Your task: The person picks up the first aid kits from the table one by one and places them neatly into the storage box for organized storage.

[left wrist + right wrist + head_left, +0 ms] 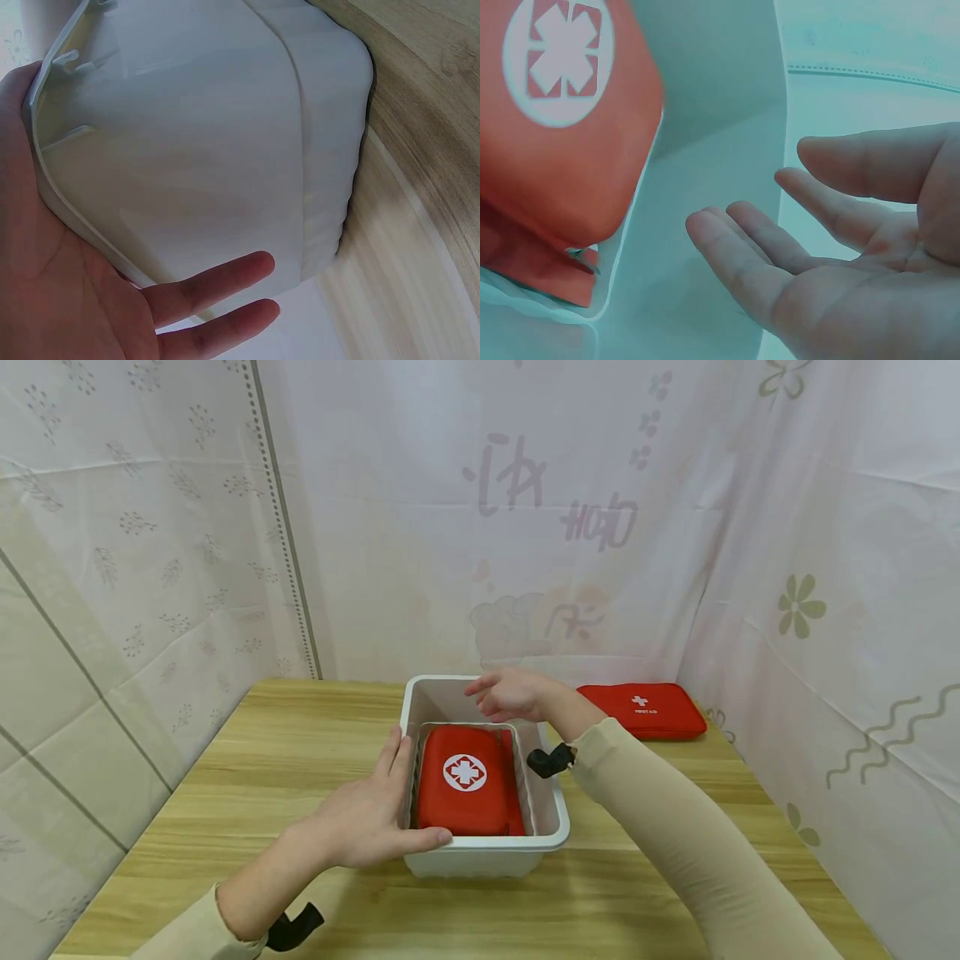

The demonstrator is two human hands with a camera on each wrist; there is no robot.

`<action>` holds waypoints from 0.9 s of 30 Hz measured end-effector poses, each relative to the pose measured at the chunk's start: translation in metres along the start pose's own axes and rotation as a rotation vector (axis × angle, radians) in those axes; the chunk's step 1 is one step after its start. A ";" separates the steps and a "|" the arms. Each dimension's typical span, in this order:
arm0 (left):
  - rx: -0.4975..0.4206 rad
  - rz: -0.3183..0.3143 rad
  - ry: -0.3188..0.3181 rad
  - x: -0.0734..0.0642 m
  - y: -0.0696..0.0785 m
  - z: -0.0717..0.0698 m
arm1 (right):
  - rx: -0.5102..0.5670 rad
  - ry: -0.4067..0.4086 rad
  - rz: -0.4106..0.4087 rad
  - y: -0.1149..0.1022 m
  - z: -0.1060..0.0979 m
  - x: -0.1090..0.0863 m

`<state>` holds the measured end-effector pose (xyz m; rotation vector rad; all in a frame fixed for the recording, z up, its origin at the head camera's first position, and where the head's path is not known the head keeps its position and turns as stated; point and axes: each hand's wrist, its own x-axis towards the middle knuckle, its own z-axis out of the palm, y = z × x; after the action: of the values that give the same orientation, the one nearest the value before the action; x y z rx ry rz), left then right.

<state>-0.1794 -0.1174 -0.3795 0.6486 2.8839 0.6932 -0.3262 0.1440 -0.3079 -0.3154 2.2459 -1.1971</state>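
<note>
A white plastic bin (562,814) stands on the table. Inside it lies a red first aid pouch (465,810) with a white cross in a round emblem, on top of another red item (515,789) whose strip shows at its right. My left hand (367,818) rests against the bin's front left corner, thumb along the front rim. In the left wrist view, two straight fingers (217,285) lie by the bin's outer wall (202,165). My right hand (513,693) hovers over the bin's far right part, holding nothing. Its fingers (735,251) are loosely bent, apart from the pouch (570,157).
A flat red first aid case (645,714) with a small white cross lies on the wooden table (322,735) at the back right. Patterned curtains (420,527) hang behind the table and along both its sides.
</note>
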 end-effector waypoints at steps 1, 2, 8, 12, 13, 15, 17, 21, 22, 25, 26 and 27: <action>0.000 0.001 0.000 0.000 0.000 0.000 | 0.003 -0.006 -0.003 -0.001 -0.001 -0.001; -0.002 0.001 0.000 0.000 0.000 0.000 | 0.007 -0.010 -0.007 -0.001 -0.002 -0.001; -0.012 0.001 -0.003 -0.001 0.000 -0.001 | 0.007 -0.009 -0.035 -0.001 -0.010 -0.010; -0.014 0.000 -0.005 -0.001 0.001 -0.001 | 0.032 0.017 -0.082 0.002 -0.019 -0.019; -0.013 0.001 -0.004 -0.001 0.001 0.000 | 0.037 0.027 -0.099 0.003 -0.022 -0.022; -0.013 0.001 -0.002 -0.001 0.001 0.000 | 0.044 0.050 -0.134 0.006 -0.029 -0.027; -0.008 0.004 0.000 0.000 0.001 0.000 | 0.060 0.074 -0.159 0.012 -0.039 -0.033; 0.001 0.008 0.002 0.000 0.000 0.001 | 0.104 0.141 -0.177 0.031 -0.063 -0.043; 0.003 0.009 0.002 0.000 0.000 0.001 | 0.117 0.157 -0.173 0.038 -0.069 -0.046; 0.006 0.007 0.000 -0.001 0.000 0.001 | 0.134 0.217 -0.155 0.059 -0.089 -0.054; 0.005 0.007 0.000 -0.001 0.000 0.001 | 0.137 0.238 -0.144 0.066 -0.096 -0.056; 0.004 0.008 0.001 -0.001 0.000 0.001 | 0.141 0.259 -0.134 0.074 -0.101 -0.058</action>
<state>-0.1786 -0.1174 -0.3804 0.6601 2.8860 0.6891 -0.3337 0.2819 -0.3023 -0.2716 2.3718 -1.5353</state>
